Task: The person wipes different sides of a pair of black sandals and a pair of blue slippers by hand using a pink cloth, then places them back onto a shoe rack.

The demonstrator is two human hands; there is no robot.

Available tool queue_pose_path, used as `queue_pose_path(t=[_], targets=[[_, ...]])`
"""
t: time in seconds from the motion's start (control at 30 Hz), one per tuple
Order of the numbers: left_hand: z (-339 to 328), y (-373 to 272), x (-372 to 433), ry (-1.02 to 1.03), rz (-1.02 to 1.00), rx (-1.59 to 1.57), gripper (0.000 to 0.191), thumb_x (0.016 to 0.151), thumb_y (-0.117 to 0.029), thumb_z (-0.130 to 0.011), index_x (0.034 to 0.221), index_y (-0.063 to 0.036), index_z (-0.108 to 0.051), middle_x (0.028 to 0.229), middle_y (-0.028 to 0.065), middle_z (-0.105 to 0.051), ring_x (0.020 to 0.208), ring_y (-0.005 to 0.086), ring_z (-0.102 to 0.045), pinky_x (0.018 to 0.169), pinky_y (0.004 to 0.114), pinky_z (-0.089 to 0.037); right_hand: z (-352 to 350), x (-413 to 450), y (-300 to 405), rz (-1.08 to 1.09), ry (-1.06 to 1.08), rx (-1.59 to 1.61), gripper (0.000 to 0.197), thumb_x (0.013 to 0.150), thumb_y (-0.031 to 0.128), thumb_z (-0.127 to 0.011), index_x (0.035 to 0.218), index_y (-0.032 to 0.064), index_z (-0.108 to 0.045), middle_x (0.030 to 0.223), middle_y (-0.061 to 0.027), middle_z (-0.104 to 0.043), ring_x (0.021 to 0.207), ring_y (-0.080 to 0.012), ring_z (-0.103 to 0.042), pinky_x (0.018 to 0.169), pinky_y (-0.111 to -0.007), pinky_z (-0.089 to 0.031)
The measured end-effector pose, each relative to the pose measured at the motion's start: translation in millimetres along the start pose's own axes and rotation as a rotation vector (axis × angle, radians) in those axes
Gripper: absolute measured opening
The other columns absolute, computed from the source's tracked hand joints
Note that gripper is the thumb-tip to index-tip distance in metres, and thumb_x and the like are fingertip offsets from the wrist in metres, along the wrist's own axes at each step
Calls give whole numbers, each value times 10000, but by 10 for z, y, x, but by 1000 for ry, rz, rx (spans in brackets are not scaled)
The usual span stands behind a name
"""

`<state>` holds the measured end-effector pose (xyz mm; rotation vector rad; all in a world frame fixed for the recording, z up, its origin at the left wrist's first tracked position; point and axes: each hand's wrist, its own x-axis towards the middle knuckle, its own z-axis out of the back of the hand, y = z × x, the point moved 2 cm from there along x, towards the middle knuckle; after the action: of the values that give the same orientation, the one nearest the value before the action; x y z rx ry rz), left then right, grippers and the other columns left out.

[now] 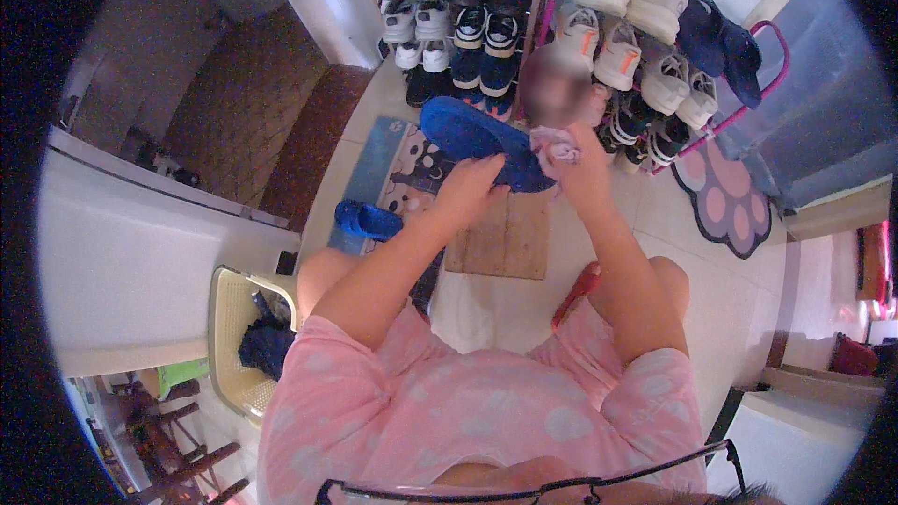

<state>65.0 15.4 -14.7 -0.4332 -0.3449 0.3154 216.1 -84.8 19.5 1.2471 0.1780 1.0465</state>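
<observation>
My left hand [473, 186] grips a blue slipper [463, 130] by its near side, holding it up above the floor in front of me. A crumpled pink cloth [554, 144] is bunched in my right hand [582, 161] and lies against the slipper's right end. The slipper's strap and part of its sole are hidden by my hands and the cloth. Another blue slipper [367, 219] rests on the patterned mat [414, 193] to the left. Below my hands, a wooden board [501, 235] lies on the tiled floor.
Shoe racks with several pairs of shoes [484, 28] stand ahead, one with a pink metal frame [775, 56]. A paw-shaped mat [729, 200] lies at right. Beside my left leg is a cream plastic basket [228, 337] with dark contents. A doorway [245, 84] opens at left.
</observation>
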Motion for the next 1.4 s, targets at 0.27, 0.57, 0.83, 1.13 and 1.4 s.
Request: queue_pose_path(t=[0.27, 0.57, 0.83, 1.13, 1.4], targets=[[96, -135, -7, -136, -27, 41, 340, 710, -113, -624, 1010, -7, -504, 908, 184, -585, 844, 364, -550, 769, 421, -430, -1, 9, 29, 21, 83, -170, 338, 658, -39, -586, 986, 39, -577, 892, -105, -583, 816, -232, -582, 726, -300, -456], [-64, -47, -51, -166, 387, -449, 593, 721, -191, -694, 1188, 47, -416, 1073, 214, -566, 992, 305, -556, 854, 354, -423, 81, 64, -26, 12, -84, -311, 319, 654, 4, -615, 966, 66, -591, 1018, -125, -569, 919, -280, -565, 780, -334, -454], [-61, -53, -38, -48, 419, -678, 599, 787, -228, -644, 1215, 97, -380, 1139, 190, -534, 1027, 241, -525, 886, 299, -398, -135, 4, 23, 326, 136, -276, 365, 696, 127, -655, 1039, 46, -560, 1061, -150, -563, 999, -339, -516, 868, -403, -417], [-71, -54, -29, -63, 645, -1053, 718, 886, -429, -430, 1329, 100, -230, 1402, 202, -255, 1319, 236, -211, 1072, 295, -135, -177, -20, 148, 350, 102, -385, 355, 671, -43, -602, 1009, 61, -569, 1052, -114, -540, 964, -303, -511, 815, -370, -424], [-279, 350, 148, -254, 550, -1786, 417, 909, -384, -379, 1173, -75, -473, 1254, 69, -470, 1138, 214, -433, 1022, 335, -262, -375, -137, 92, 455, 215, -441, 212, 732, 128, -597, 937, 73, -604, 957, -106, -571, 891, -292, -552, 749, -374, -470]])
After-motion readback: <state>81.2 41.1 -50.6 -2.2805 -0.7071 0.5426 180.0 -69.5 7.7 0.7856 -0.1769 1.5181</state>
